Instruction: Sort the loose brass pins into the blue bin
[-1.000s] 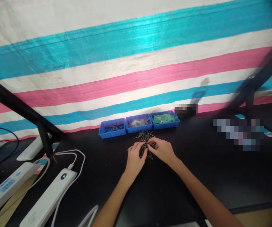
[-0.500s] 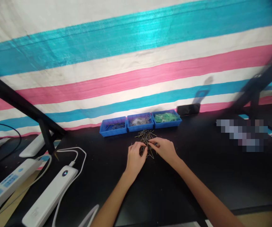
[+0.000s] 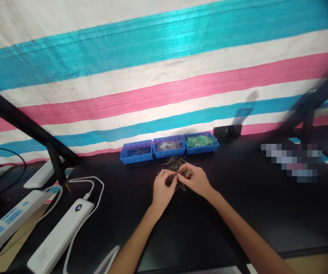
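A pile of thin metal rods [image 3: 176,163], like long pins or small drill bits, lies spread on the black table. Over its near part, my left hand [image 3: 163,186] is closed, thumb and fingers curled into a pinch. Facing it from the right, my right hand [image 3: 196,179] pinches too, its fingertips meeting those of the left. Whatever sits between the fingertips is too small to make out. Just behind the pile stand three blue trays: a left tray [image 3: 137,159] with a few rods, a middle tray [image 3: 169,153] with clear plastic bags, and a right tray [image 3: 202,149] with green packets.
A black phone [image 3: 227,131] leans at the back, right of the trays. On the left lie a white power bank [image 3: 59,236] with a looped white cable [image 3: 102,186] and a power strip [image 3: 12,220]. A striped sheet [image 3: 152,83] hangs behind; black frame bars [image 3: 24,118] slant at both sides.
My right hand has shifted slightly left and its fingertips have come together with those of my left hand. The trays and the pile look the same.
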`<state>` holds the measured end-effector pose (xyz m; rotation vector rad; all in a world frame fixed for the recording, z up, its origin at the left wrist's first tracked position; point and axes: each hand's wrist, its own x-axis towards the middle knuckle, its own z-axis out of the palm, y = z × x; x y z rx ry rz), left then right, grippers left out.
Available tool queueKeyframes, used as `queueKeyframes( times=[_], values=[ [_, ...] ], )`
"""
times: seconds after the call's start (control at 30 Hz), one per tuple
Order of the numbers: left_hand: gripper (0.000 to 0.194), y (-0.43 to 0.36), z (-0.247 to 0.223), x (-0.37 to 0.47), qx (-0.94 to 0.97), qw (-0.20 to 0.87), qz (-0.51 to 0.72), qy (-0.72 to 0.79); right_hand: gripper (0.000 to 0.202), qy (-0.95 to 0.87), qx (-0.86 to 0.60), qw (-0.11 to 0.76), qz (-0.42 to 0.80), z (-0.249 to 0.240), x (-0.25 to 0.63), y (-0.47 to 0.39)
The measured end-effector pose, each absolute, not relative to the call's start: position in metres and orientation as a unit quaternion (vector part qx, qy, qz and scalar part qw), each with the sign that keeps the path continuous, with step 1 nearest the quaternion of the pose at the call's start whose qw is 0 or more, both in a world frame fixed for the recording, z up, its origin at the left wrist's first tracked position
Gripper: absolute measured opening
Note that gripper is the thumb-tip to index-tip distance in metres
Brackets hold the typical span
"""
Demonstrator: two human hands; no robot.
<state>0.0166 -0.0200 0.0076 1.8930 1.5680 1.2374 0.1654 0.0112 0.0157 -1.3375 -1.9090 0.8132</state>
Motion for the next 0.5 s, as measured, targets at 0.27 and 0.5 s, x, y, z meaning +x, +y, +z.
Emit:
queueKeyframes(
  times=[0.27,0.5],
  values=[
    [0.015,-0.0210,0.0116,0.0196,0.618,0.288,0.501,0.533,0.016,-0.654,-0.425,0.405,0.478,0.0122,0.1628,0.0132],
    [0.025,-0.0188,0.0076,0.0189,0.501,0.434,0.537,0.522,0.025,-0.614,-0.391,0.415,0.546,0.0100,0.1617,0.0171]
  ],
)
